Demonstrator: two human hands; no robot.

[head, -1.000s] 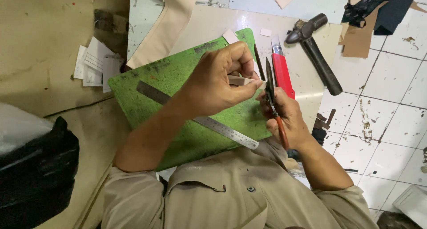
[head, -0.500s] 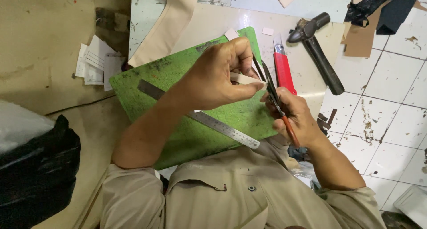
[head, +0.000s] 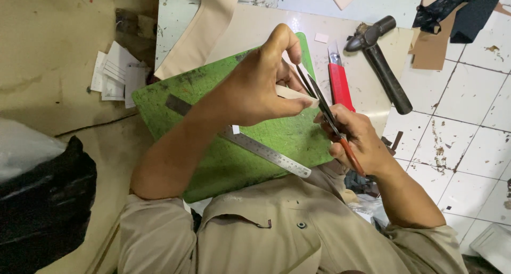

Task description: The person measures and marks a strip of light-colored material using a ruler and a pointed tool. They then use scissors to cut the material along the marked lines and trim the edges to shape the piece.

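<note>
- Two hands up over the green cutting mat [head: 223,162], near its right edge.
- Left hand [head: 261,82] pinches a small beige leather strip [head: 295,93].
- Right hand [head: 362,141] grips dark red-handled scissors [head: 330,119], blades at the strip.
- Steel ruler [head: 266,151] lies diagonal on the mat.

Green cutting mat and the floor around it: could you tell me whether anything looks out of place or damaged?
The steel ruler lies diagonally across the scuffed green mat. The white floor tiles are chipped and stained, and paper scraps lie loose to one side of the mat. Nothing looks spilled.
</note>
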